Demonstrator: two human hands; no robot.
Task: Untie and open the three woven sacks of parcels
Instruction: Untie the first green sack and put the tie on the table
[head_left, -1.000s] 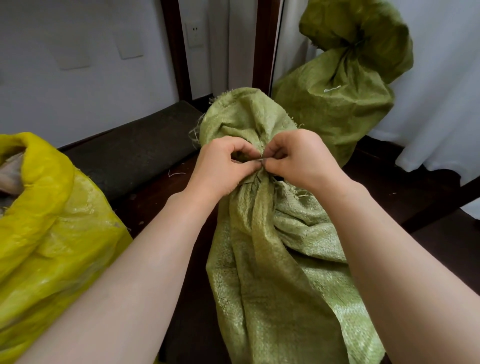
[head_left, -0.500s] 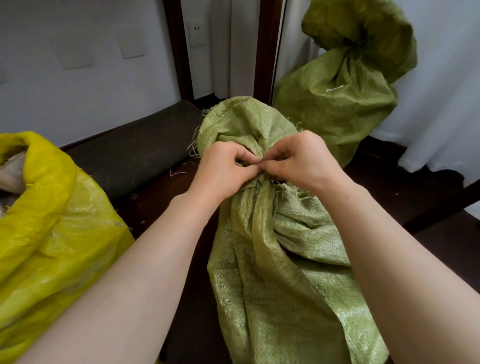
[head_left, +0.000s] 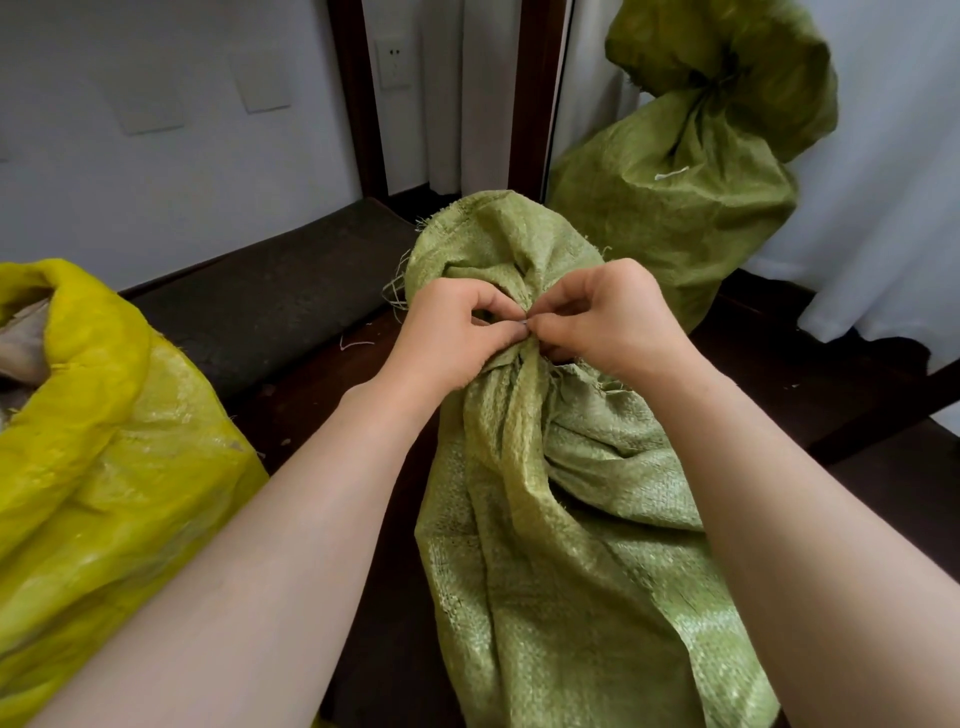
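Green sack (head_left: 545, 519): our left hand (head_left: 452, 332) and right hand (head_left: 608, 317) both pinch its tie (head_left: 526, 326); yanking may only tighten it

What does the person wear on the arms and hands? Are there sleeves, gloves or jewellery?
Nothing worn shows. The left hand and the right hand have no gloves and no visible rings. The left forearm and the right forearm are bare down to the frame's edge: no sleeve, watch or bracelet.
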